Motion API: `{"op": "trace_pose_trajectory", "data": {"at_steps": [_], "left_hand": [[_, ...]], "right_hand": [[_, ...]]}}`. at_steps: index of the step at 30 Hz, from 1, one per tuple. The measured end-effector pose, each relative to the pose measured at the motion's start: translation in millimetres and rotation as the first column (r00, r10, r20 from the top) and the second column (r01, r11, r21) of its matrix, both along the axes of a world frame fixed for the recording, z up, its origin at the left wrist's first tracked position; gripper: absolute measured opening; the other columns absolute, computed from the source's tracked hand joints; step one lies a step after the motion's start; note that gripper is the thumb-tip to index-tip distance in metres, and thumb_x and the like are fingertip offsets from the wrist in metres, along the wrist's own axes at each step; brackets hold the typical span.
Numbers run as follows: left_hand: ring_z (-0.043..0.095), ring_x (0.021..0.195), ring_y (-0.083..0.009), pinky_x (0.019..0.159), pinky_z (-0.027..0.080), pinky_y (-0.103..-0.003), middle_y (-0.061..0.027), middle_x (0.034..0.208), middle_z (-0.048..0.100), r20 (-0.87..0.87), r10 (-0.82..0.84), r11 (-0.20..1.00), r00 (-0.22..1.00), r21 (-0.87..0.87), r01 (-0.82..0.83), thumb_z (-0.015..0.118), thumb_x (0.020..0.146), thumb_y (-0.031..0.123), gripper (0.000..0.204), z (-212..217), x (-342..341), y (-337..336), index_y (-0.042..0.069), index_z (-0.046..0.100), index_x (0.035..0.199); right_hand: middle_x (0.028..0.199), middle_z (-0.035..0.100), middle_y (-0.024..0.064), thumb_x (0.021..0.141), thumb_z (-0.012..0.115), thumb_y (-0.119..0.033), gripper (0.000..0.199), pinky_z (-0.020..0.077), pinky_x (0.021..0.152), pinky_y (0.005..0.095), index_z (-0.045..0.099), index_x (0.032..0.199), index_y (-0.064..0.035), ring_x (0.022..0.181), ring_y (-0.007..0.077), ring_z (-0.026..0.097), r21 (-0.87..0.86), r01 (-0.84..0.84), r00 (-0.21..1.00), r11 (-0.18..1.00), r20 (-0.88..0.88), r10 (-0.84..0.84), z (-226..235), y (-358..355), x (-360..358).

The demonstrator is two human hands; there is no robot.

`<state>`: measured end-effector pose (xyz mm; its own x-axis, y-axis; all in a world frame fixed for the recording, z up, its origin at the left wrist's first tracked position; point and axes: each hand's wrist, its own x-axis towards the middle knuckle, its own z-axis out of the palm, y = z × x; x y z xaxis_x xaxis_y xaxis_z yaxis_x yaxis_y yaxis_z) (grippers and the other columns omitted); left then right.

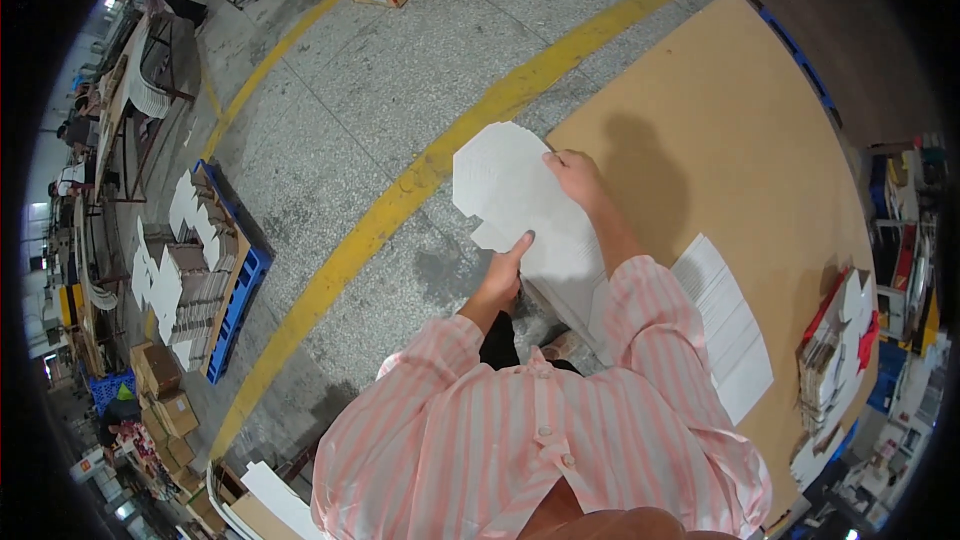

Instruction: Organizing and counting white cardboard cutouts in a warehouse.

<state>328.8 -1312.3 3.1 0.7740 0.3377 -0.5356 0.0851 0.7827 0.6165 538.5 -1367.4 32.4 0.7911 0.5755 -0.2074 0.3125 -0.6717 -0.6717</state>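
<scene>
Both hands hold one flat white die-cut cardboard sheet (520, 195) in the air, above the grey floor (380, 90) and beside the edge of the brown tabletop (720, 110). The left hand (500, 275) pinches the lower edge of the sheet, with the thumb lying on its face, and the right hand (575, 178) closes on its upper right edge. The sheet is unfolded, with a notched outline; its long axis runs from the upper left to the lower right of the view, and the upper left end points away from the person, toward the yellow floor line (420, 180). Under it, at the near edge of the tabletop, lies one stack of similar white sheets (560, 285). On the tabletop to the right lies one long white sheet with fold lines (730, 325), and further right stands a pile of red and white cartons (835, 350). On the floor to the left, a blue pallet (235, 310) carries several stacks of white blanks; I cannot count them exactly.
</scene>
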Motion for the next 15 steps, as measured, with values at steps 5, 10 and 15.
{"op": "trace_pose_trajectory", "data": {"at_steps": [5,10,15], "left_hand": [[0.049,0.106,-0.0204,0.091,0.039,-0.034,-0.0092,0.119,0.05,-0.044,-0.097,0.994,0.994,-0.051,0.095,0.068,0.078,0.023,0.058,-2,7,4,-0.003,0.041,0.123],[0.052,0.103,-0.0193,0.088,0.041,-0.031,-0.0086,0.116,0.052,-0.203,-0.181,0.983,0.962,-0.024,0.18,0.066,0.079,0.019,0.05,12,19,-1,-0.006,0.046,0.119],[0.055,0.096,-0.0197,0.084,0.043,-0.03,-0.0096,0.114,0.054,-0.219,-0.174,0.748,0.96,0.605,0.274,0.062,0.081,0.011,0.045,3,9,0,-0.009,0.045,0.118]], "right_hand": [[0.087,0.063,0.0153,0.086,0.051,-0.034,0.035,0.0448,0.073,0.0365,0.062,0.092,-0.0016,0.08,0.0268,0.06,0.282,0.107,0.969,0.954,-0.245,-0.037,-21,2,23],[0.091,0.06,0.019,0.082,0.053,-0.035,0.039,0.0432,0.079,0.0411,0.056,0.104,-0.0024,0.088,0.0341,0.056,0.12,0.205,0.876,0.971,0.42,-0.237,-9,-16,0],[0.103,0.057,0.0186,0.081,0.054,-0.028,0.037,0.0394,0.085,0.0452,0.052,0.11,-0.0038,0.099,0.0364,0.051,0.213,0.264,0.921,0.941,0.236,-0.311,-1,-145,-93]]}}
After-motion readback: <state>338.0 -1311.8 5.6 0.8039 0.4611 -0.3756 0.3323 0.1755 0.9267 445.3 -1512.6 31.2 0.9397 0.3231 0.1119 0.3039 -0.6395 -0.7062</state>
